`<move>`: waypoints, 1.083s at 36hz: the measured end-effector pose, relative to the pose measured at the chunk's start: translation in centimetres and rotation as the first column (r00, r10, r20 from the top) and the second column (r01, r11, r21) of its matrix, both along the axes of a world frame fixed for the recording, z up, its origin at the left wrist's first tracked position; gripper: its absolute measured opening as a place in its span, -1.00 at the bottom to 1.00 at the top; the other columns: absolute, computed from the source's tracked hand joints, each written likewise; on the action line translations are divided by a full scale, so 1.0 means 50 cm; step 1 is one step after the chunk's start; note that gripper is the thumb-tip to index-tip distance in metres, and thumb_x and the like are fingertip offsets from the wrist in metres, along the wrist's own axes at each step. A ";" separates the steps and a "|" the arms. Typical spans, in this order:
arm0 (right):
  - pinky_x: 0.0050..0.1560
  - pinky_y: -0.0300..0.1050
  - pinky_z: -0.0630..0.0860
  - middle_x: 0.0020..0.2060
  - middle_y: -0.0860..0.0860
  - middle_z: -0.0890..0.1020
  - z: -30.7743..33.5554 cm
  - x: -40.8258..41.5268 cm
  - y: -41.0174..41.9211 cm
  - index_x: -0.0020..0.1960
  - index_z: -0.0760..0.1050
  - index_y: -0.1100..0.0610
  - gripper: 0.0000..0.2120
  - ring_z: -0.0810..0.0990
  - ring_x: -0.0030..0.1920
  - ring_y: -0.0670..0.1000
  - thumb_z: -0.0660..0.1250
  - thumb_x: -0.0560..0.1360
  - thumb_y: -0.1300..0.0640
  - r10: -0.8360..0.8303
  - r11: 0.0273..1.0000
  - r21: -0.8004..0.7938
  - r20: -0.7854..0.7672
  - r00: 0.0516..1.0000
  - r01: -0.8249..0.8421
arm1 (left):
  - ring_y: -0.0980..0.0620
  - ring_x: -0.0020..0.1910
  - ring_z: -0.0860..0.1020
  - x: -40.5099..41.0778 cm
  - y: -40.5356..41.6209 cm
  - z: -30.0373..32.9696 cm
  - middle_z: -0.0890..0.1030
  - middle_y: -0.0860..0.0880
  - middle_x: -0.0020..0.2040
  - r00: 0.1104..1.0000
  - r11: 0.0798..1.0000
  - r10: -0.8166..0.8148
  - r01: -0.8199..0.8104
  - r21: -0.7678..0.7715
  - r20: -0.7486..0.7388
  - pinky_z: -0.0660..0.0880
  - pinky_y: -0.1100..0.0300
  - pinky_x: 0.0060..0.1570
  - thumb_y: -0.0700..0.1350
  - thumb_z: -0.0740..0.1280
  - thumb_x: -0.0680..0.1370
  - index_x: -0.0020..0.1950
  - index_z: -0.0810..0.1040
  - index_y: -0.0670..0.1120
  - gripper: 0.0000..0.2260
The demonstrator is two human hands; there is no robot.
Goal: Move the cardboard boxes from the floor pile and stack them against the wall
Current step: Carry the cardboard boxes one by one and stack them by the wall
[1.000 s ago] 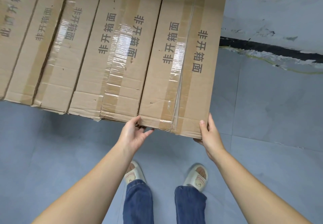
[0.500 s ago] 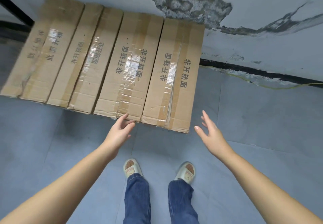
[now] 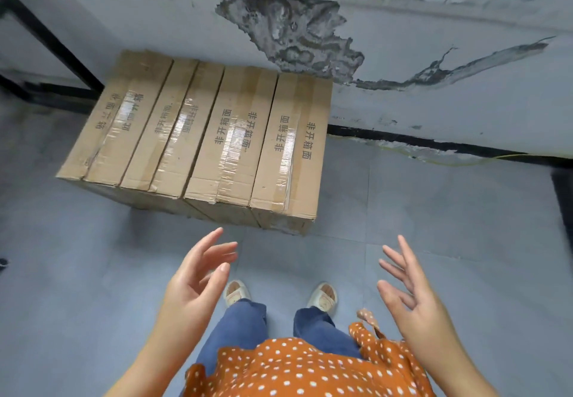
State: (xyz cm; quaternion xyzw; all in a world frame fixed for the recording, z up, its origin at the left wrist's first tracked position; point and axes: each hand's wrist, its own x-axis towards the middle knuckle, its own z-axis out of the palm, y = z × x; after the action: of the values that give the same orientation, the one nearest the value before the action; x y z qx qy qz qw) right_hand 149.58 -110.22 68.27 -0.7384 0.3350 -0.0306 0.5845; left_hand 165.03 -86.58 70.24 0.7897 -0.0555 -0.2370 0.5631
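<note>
Ahead of my two empty hands rises the wall (image 3: 434, 18), pale grey, with a big patch of peeled, mottled plaster above and to the right of the boxes and a dark crack running off further right. Under my feet and spreading out past both hands is the floor (image 3: 434, 226), grey-blue tiles with thin joints. A black baseboard (image 3: 434, 145) runs along the foot of the wall, beyond my right hand, with a thin yellowish cord lying just in front of it.

Just beyond my left hand and slightly to its left stand the boxes (image 3: 201, 136), a row of narrow cardboard cartons set side by side, touching one another, their far ends up against the wall. Their tops are sealed with shiny tape and printed with dark characters. A black frame (image 3: 49, 40) slants up the wall to the left of the row.

Below my hands are my orange dotted top (image 3: 294, 368), blue jeans and pale slippers (image 3: 324, 296).

My left hand (image 3: 192, 285) hangs near the closest carton's corner without touching it, its grip wide, fingers spread and relaxed. My right hand (image 3: 412, 294) hovers well apart from the row, grip equally wide, palm turned inward, holding nothing.
</note>
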 end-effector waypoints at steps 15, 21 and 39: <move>-0.03 -0.45 0.50 0.24 -0.20 0.52 -0.002 -0.032 0.320 0.20 0.31 -0.53 -0.48 0.55 0.15 -0.27 0.30 0.37 -0.04 -0.662 0.725 -0.010 0.262 0.702 0.688 | 0.10 0.10 0.61 0.145 0.130 0.014 0.64 0.06 0.12 0.910 0.908 -0.387 0.404 -0.107 0.149 0.52 0.27 0.08 -0.11 0.34 0.51 0.31 0.44 0.05 -0.63; -0.02 -0.45 0.50 0.15 -0.33 0.58 0.014 -0.060 0.504 0.13 0.34 -0.60 -0.41 0.57 0.15 -0.23 0.30 0.36 0.08 -0.813 0.523 -0.023 0.288 0.506 0.852 | 0.12 0.27 0.50 0.217 0.172 0.008 0.56 0.14 0.26 0.717 0.717 -0.694 0.696 -0.031 0.068 0.45 0.15 0.18 0.07 0.29 0.43 0.31 0.42 0.33 -0.55; 0.04 -0.25 0.55 0.13 -0.33 0.59 0.061 -0.237 0.989 0.19 0.36 -0.54 -0.52 0.59 0.14 -0.20 0.39 0.31 -0.33 -0.877 -0.281 -0.062 0.422 -0.230 0.958 | 0.10 0.03 0.64 -0.043 0.217 0.057 0.67 0.07 0.06 0.230 0.204 -0.968 0.954 -0.219 0.101 0.49 0.08 0.13 -0.13 0.39 0.49 0.23 0.45 0.07 -0.67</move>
State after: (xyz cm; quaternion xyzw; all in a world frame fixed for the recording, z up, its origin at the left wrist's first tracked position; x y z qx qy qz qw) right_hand 137.75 -60.78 71.31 -0.2841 0.7040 -0.6144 0.2149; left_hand 162.85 -75.72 73.08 0.5046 -0.5441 -0.5491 0.3846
